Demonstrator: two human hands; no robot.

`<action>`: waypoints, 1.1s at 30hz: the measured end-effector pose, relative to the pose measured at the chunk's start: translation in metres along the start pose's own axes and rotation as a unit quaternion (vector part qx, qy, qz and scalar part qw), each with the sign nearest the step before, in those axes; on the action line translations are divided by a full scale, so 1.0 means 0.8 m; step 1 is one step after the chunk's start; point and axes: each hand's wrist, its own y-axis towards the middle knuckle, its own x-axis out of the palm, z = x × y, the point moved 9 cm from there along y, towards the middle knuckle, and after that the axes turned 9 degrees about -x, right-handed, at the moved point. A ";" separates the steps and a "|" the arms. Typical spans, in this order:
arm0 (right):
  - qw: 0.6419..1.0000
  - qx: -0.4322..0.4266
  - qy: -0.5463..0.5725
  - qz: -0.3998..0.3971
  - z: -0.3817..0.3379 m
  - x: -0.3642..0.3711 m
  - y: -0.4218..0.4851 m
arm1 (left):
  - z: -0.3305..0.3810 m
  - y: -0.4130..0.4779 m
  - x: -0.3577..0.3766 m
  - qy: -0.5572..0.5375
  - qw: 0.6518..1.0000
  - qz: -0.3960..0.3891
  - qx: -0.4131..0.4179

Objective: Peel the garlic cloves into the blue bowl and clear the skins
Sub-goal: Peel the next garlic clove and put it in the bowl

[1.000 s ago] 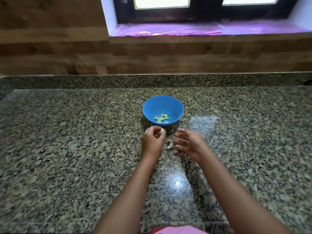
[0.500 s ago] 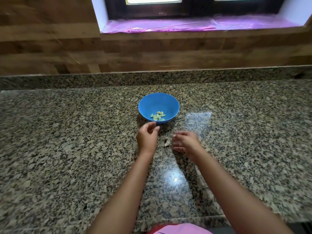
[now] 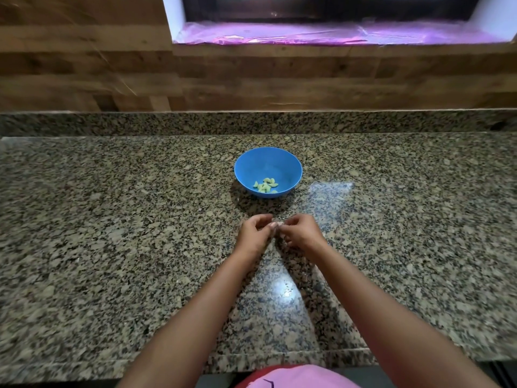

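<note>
A round, smooth blue plastic bowl (image 3: pixel 291 170) stands on the speckled, polished granite table (image 3: pixel 112 219). Low in the bowl lies a small heap of pale, curved peeled garlic cloves (image 3: pixel 265 186). Just in front of the bowl, the left grip (image 3: pixel 256 233) and right grip (image 3: pixel 300 233) meet with fingers curled, both pinching one small pale piece (image 3: pixel 273 225). It is too blurred to tell clove from skin.

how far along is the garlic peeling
Partly done. A small heap of peeled cloves already lies in the blue bowl. In hand: the left hand and right hand meet just on the near side of the bowl, pinching a small pale piece, too small to tell clove from skin. Left: finish that piece, then clear the skins.
</note>
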 end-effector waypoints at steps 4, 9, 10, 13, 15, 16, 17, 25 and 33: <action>0.989 -0.011 0.137 -0.062 -0.013 -0.001 -0.011 | 0.001 -0.008 0.015 -0.071 0.994 -0.082 -0.023; 0.955 0.035 0.283 -0.081 -0.018 -0.012 -0.020 | 0.015 -0.011 0.017 -0.122 0.985 -0.122 -0.016; 0.949 0.043 0.300 -0.089 -0.019 -0.014 -0.022 | 0.017 -0.011 0.015 -0.119 0.985 -0.123 -0.013; 0.949 0.024 0.293 -0.111 -0.025 -0.018 -0.025 | 0.022 -0.012 0.014 -0.116 0.987 -0.114 -0.004; 0.955 -0.003 0.275 -0.111 -0.029 -0.020 -0.027 | 0.025 -0.013 0.017 -0.117 0.987 -0.113 0.000; 0.955 -0.009 0.278 -0.104 -0.028 -0.022 -0.027 | 0.026 -0.013 0.018 -0.122 0.986 -0.116 0.000; 0.953 -0.010 0.287 -0.095 -0.027 -0.023 -0.026 | 0.027 -0.013 0.020 -0.132 0.984 -0.123 -0.003; 0.943 0.001 0.316 -0.108 -0.026 -0.021 -0.032 | 0.028 -0.021 0.025 -0.201 0.960 -0.190 -0.034; 0.982 -0.077 0.166 -0.054 -0.032 -0.029 -0.031 | 0.023 -0.016 0.025 -0.226 0.956 -0.179 -0.053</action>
